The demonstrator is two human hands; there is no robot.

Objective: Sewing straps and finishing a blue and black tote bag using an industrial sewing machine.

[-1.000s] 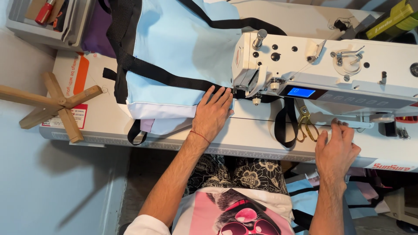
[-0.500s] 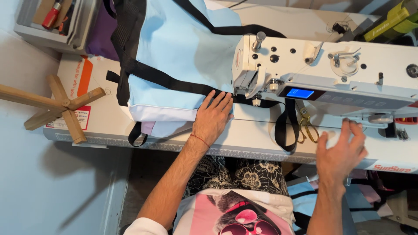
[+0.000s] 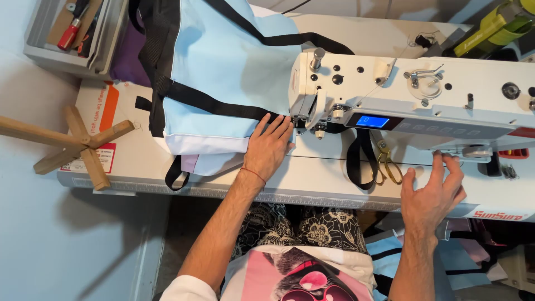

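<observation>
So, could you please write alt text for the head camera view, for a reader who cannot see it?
Seen from above, a person at a white sewing machine presses the left hand flat on a light blue bag with black straps beside the needle, while the right hand reaches toward the machine's front edge. Gold-handled scissors lie on the table between the hands.

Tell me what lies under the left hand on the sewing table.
The left hand rests flat on the light blue fabric bag, beside its black strap and close to the sewing machine needle area. The fabric directly beneath the palm is covered.
</observation>
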